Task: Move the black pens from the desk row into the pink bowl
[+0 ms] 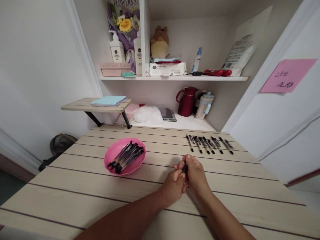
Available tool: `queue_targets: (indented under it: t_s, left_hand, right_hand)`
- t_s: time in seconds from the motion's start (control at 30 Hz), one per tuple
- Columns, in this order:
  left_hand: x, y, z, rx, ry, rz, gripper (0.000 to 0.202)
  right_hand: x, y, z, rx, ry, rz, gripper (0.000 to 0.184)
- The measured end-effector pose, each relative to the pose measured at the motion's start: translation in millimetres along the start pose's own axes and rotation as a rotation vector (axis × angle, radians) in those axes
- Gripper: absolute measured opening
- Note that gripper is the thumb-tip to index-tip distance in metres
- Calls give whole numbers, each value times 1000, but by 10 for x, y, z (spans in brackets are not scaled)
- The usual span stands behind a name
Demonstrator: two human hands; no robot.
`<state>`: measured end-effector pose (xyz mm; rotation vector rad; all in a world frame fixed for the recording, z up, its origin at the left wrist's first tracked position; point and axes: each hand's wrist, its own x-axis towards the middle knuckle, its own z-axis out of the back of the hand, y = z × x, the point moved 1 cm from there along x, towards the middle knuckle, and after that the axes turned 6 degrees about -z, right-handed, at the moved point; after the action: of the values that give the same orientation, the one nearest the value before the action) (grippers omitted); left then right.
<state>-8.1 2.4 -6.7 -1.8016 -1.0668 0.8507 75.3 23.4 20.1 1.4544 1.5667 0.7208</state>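
Observation:
Both my hands meet over the middle of the wooden table (pixel 75 190). My left hand (pixel 173 186) and my right hand (pixel 196 175) are closed together on one black pen (pixel 185 168), which shows only between the fingers. A pink bowl (pixel 110 156) with several black pens (pixel 126 156) in it sits to the left of my hands. Beyond my right hand, a row of several black pens (pixel 208 144) lies side by side on the table.
A small raised shelf (pixel 82 106) with a light-blue notebook (pixel 108 100) stands at the back left. Behind the table are a red jug (pixel 186 101), a white cup (pixel 204 106) and a shelf of bottles and boxes. A pink note (pixel 287 76) hangs on the right wall.

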Motion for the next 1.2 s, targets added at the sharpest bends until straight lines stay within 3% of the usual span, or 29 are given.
queue_targets:
  t_s: [0.13,0.17,0.2,0.27,0.37,0.43,0.53,0.67,0.73,0.8,0.93,1.0,1.07,1.2]
  left_hand:
    - [-116,-199,44,-339,369,232,25]
    - [-125,-216,57,-366,416,250,25]
    - [-121,-210,68,-358,414,238,25]
    - [-73,-135,79,-244,288,146,25]
    - [21,27,62,55,23,-55,23]
    - [45,79,32,188,-25,-129,22]
    - [-4,11,8,86,74,-43,25]
    - [-132,-203,31,-278,407,265,26]
    - [-146,-235,47,-318,462,300,25]
    - [-109,-176,50,-242,364,222,25]
    - [-17,24,14,131,24,-58,23]
    - [-14,52,-9,233,-5,-120,23]
    - [-39,11,-19,172,103,-54,23]
    - [-131,-170,9,-202,467,268,24]
  right_hand:
    - [-98,143,-25,128,175,-20,26]
    - [-109,164,-27,144,211,-24,26]
    - [-109,171,-26,152,231,-32,27]
    - [-80,143,-14,140,208,-47,29]
    - [2,51,19,89,71,-32,32]
    - [35,22,34,82,6,12,30]
    - [5,87,21,147,84,25,31]
    - [-105,240,-27,217,308,-60,32]
    - [-117,262,-35,210,327,-67,33]
    - [-82,237,-25,215,286,-61,31]
    - [35,167,42,262,109,-35,27]
    - [57,180,78,305,93,-36,29]
    - [35,232,94,346,156,-60,33]
    - [-93,364,64,376,302,-67,36]
